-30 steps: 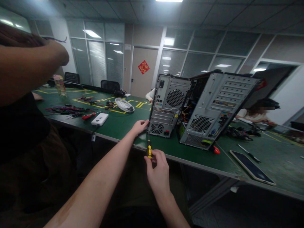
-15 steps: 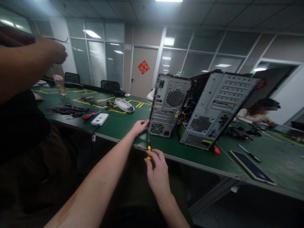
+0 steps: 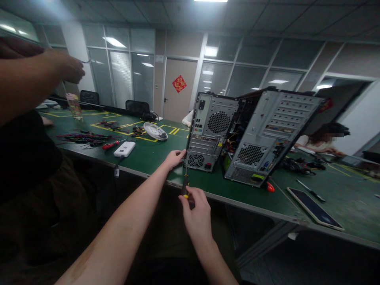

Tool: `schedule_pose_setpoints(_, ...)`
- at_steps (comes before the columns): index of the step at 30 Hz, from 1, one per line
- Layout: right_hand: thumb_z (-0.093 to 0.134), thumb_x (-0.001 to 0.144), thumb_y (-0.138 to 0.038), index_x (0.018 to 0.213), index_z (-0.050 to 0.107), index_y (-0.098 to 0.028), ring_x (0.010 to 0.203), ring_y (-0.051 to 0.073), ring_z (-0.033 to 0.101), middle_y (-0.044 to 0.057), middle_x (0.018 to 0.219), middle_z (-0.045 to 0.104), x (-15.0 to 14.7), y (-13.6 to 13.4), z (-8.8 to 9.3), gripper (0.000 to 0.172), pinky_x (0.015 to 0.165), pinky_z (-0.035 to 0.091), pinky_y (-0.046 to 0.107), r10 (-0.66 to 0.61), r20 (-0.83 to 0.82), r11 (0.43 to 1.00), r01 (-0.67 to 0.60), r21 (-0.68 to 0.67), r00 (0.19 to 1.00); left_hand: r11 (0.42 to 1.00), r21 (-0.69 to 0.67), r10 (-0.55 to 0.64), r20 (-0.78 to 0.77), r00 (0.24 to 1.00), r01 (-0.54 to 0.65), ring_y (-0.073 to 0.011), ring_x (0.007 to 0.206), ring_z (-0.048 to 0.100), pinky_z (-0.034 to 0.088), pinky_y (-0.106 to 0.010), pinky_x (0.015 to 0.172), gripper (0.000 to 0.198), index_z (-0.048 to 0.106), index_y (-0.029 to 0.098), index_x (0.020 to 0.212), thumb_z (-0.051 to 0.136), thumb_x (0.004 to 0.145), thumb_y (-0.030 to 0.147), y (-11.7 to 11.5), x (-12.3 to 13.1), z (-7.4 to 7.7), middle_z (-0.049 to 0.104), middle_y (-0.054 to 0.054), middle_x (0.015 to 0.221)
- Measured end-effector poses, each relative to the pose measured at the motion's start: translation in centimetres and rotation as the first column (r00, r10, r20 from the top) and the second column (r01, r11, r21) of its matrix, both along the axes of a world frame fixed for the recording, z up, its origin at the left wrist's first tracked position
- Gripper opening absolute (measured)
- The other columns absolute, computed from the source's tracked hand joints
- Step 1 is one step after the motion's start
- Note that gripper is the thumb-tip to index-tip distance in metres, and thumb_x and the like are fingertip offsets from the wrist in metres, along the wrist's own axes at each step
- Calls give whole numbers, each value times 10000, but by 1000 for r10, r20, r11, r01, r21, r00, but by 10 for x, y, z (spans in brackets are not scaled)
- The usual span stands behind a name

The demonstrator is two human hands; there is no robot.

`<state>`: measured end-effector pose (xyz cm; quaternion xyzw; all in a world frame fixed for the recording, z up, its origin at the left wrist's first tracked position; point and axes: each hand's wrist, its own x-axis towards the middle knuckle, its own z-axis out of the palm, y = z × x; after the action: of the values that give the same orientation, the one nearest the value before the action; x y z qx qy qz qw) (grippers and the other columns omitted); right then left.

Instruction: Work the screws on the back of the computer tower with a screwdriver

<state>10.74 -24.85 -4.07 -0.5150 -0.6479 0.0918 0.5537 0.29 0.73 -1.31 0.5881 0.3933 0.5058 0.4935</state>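
My right hand (image 3: 197,204) is closed around the dark handle of a screwdriver (image 3: 185,184) with yellow markings. Its shaft points away from me to the lower left rear edge of a computer case (image 3: 208,130); the tip is too small to make out. My left hand (image 3: 175,159) has its fingers stretched out against the left side of that case, some of them hidden. The case stands upright with its rear panel, fan grilles and ports facing me. Beside it on the right, a second, larger computer case (image 3: 258,146) stands at an angle.
On the green table (image 3: 148,158) lie a white power bank-like box (image 3: 124,149), a red screwdriver (image 3: 109,145), bundled cables (image 3: 86,137) and a white basket (image 3: 155,131). A phone (image 3: 314,208) and pen (image 3: 311,190) are right. A co-worker's hand (image 3: 69,67) is at left; another person sits right.
The screwdriver handle has turned in my right hand, showing less yellow. My left hand and both cases stay put. The co-worker's hand at the left has shifted slightly.
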Motion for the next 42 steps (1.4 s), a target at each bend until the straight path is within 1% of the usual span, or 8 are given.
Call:
schedule_pose_setpoints(9, 595, 997, -145, 1217, 802, -220, 1044, 249, 744, 134, 1274, 683, 4, -3, -1, 311, 914, 649, 382, -36, 110, 999, 34, 19, 993, 1000, -1, 1, 8, 1000, -1, -271, 1035, 723, 576, -331, 813, 579, 775, 138, 917, 791, 818, 708, -1, 0, 1, 801, -129, 1017)
schedule_pose_setpoints(12, 651, 996, -191, 1205, 778, -216, 1069, 262, 737, 126, 1222, 700, 2, -2, 1, 246, 939, 643, 390, -43, 73, 999, 41, 20, 996, 1000, -3, 6, 16, 1000, -6, -275, 1053, 726, 579, -332, 824, 584, 776, 138, 916, 793, 812, 712, -1, 0, 0, 807, -136, 1033)
schedule_pose_setpoints(17, 688, 999, -260, 1119, 731, -207, 986, 250, 730, 108, 1124, 702, 2, 0, 3, 139, 845, 647, 359, -36, 23, 999, 36, 19, 999, 1000, -9, 3, 25, 1000, -2, -274, 1047, 729, 587, -336, 840, 589, 776, 142, 915, 804, 797, 719, -1, 1, 0, 808, -127, 1012)
schedule_pose_setpoints(21, 650, 1013, -237, 1129, 780, -217, 1042, 257, 733, 120, 1196, 688, 3, -1, 3, 175, 913, 632, 380, -41, 58, 999, 39, 35, 997, 1000, -2, 6, 16, 1000, -6, -274, 1041, 724, 588, -340, 838, 591, 775, 141, 914, 796, 804, 721, 0, 1, -1, 801, -123, 1003)
schedule_pose_setpoints(24, 636, 1019, -241, 1133, 822, -230, 1043, 255, 742, 126, 1230, 687, 4, -1, 2, 219, 897, 640, 375, -40, 57, 999, 37, 38, 998, 1000, 12, 8, 2, 1000, -8, -267, 1018, 722, 585, -337, 817, 600, 773, 137, 904, 777, 816, 731, 1, 1, -2, 795, -126, 995)
schedule_pose_setpoints(30, 631, 985, -173, 1228, 815, -248, 1158, 271, 733, 120, 1280, 710, 4, -2, -1, 314, 1003, 640, 407, -18, 37, 1000, 18, 1, 999, 1000, 12, 15, -3, 1000, -15, -257, 991, 717, 585, -340, 824, 614, 776, 139, 906, 782, 801, 745, 3, 1, -3, 791, -116, 977)
schedule_pose_setpoints(37, 664, 992, -210, 1146, 751, -216, 1014, 249, 738, 104, 1121, 724, 3, 0, 2, 177, 860, 671, 354, 36, -63, 999, -36, -1, 997, 1000, 0, 6, -1, 1000, -6, -254, 996, 712, 577, -319, 795, 615, 779, 136, 920, 782, 805, 741, 3, 1, -2, 787, -118, 986)
schedule_pose_setpoints(42, 638, 990, -176, 1200, 789, -208, 1114, 274, 733, 131, 1238, 701, 4, -2, 2, 261, 986, 631, 407, -3, 43, 1000, 3, 8, 999, 1000, 3, 8, 5, 1000, -8, -258, 1002, 715, 580, -318, 789, 611, 779, 137, 919, 785, 808, 738, 2, 1, -2, 787, -120, 986)
